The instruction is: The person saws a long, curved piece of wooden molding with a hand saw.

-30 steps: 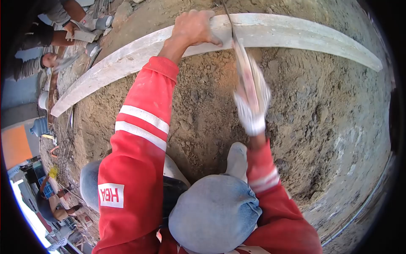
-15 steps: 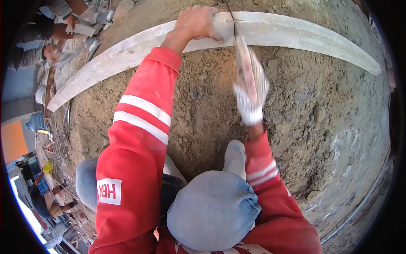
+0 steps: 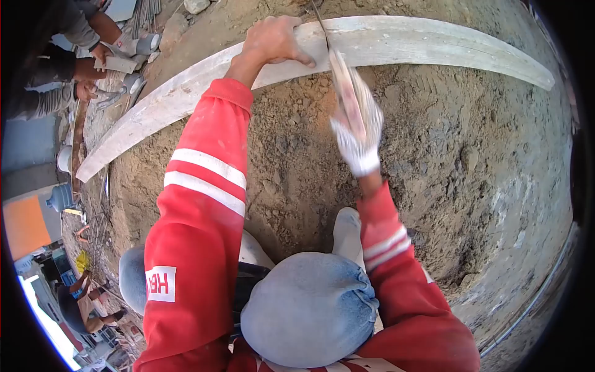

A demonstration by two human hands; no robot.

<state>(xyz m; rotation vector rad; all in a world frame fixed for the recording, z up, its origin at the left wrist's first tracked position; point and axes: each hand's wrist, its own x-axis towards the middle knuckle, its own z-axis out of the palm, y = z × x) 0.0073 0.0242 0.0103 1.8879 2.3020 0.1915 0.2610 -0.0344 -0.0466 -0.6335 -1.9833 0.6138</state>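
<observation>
A long, pale wooden plank (image 3: 409,43) lies across the upper part of the view, looking curved through the wide lens. My bare left hand (image 3: 273,42) grips it left of the middle, fingers over the far side and thumb on its face. In a white glove, my right hand (image 3: 361,127) is closed around the wooden handle of a handsaw (image 3: 345,87). The saw's dark, narrow blade crosses the plank just right of my left thumb. Whether its teeth sit in a cut cannot be made out.
Rough bare soil (image 3: 297,149) lies under the plank and around my feet. At upper left, other people's hands (image 3: 87,90) work near a small board (image 3: 118,63). A blue water jug (image 3: 60,197) and another person (image 3: 77,304) appear at left. A pipe (image 3: 533,304) runs along the right.
The saw and my right hand have shifted slightly up and left in view. My left hand stays on the plank. The whole scene is tilted a little by head motion.
</observation>
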